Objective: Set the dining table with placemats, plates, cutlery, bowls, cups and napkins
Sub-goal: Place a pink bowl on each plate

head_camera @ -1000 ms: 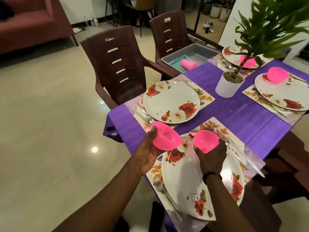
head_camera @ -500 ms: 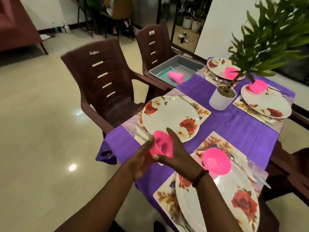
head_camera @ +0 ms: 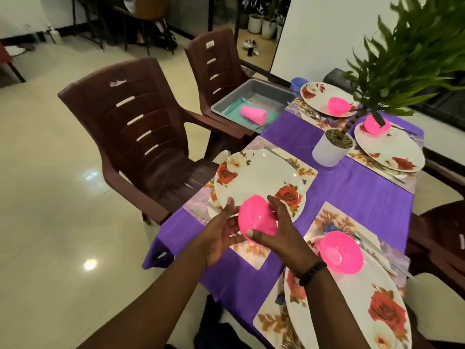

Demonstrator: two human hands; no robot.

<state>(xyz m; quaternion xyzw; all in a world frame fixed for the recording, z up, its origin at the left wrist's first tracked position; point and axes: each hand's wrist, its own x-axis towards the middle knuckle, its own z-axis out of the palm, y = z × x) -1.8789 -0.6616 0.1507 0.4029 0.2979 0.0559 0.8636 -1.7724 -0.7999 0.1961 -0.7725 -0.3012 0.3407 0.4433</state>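
I hold a pink bowl [head_camera: 256, 219] between both hands, tilted on its side over the near rim of a floral plate [head_camera: 259, 180]. My left hand [head_camera: 221, 230] cups it from the left with the thumb up. My right hand [head_camera: 281, 235] grips it from the right, thumb on its lower edge. A second pink bowl [head_camera: 342, 253] rests on the nearest plate [head_camera: 364, 306]. Both far plates also carry pink bowls [head_camera: 338, 107] [head_camera: 376, 124]. Each plate sits on a floral placemat [head_camera: 305, 171] with cutlery [head_camera: 377, 250] beside it.
A grey tray [head_camera: 254, 90] on the second brown chair holds a lying pink cup [head_camera: 253, 115] and teal napkins. A white plant pot [head_camera: 332, 148] stands mid-table on the purple cloth [head_camera: 352, 195]. Another brown chair [head_camera: 136, 137] stands at the table's left side.
My right hand left the bowl on the nearest plate and joined my left hand on the other bowl. Both hands carried it toward the left plate.
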